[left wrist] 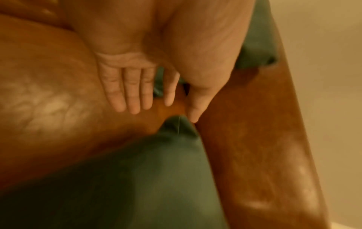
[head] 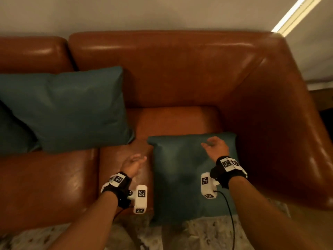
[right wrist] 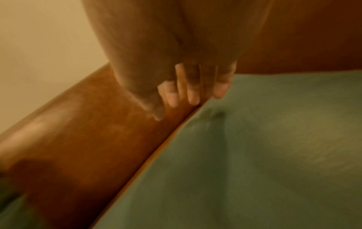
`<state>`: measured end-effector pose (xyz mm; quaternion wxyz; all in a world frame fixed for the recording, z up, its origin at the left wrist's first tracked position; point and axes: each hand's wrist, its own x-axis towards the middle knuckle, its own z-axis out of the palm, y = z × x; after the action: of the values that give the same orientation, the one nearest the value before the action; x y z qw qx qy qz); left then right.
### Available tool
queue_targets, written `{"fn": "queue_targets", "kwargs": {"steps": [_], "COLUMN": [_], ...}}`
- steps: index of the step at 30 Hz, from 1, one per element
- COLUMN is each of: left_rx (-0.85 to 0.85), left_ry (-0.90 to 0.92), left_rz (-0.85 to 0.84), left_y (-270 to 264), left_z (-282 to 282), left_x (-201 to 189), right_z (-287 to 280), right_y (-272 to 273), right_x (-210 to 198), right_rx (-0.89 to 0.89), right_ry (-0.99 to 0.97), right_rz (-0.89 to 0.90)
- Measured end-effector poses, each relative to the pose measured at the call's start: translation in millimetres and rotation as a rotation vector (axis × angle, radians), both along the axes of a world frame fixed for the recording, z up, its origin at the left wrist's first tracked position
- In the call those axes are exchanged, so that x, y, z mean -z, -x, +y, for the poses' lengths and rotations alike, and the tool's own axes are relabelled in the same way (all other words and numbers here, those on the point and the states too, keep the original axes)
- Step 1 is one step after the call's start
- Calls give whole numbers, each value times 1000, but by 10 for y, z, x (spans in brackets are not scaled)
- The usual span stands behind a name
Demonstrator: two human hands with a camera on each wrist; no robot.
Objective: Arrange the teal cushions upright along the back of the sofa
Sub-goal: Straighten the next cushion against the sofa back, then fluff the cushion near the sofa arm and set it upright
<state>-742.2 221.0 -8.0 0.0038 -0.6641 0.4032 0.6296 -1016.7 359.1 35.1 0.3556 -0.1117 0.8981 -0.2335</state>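
One teal cushion (head: 182, 177) lies flat on the right seat of the brown leather sofa. A second teal cushion (head: 72, 109) leans upright against the sofa back (head: 171, 65) at the left. A third (head: 12, 134) shows partly at the far left edge. My left hand (head: 134, 162) hovers over the seat just left of the flat cushion, with its fingers (left wrist: 133, 99) straight and empty. My right hand (head: 214, 147) is over the flat cushion's far part. Its fingers (right wrist: 192, 94) are loosely curled near the cushion (right wrist: 254, 155) edge and hold nothing.
The sofa's right armrest (head: 281, 123) rises close beside the flat cushion. Bare seat leather (head: 173, 120) lies between that cushion and the backrest. A pale patterned rug (head: 180, 235) runs along the sofa's front. A black cable (head: 230, 213) hangs from my right wrist.
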Motion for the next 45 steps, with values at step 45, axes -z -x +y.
{"fn": "queue_targets", "kwargs": {"steps": [45], "left_rx": [1303], "left_ry": [859], "left_rz": [-298], "left_y": [3081], "left_z": [-796], "left_x": [-1248], "right_z": [-583], "right_y": [1154], "right_x": [-246], "right_rx": [48], "right_ry": [604], "right_rz": [-429]}}
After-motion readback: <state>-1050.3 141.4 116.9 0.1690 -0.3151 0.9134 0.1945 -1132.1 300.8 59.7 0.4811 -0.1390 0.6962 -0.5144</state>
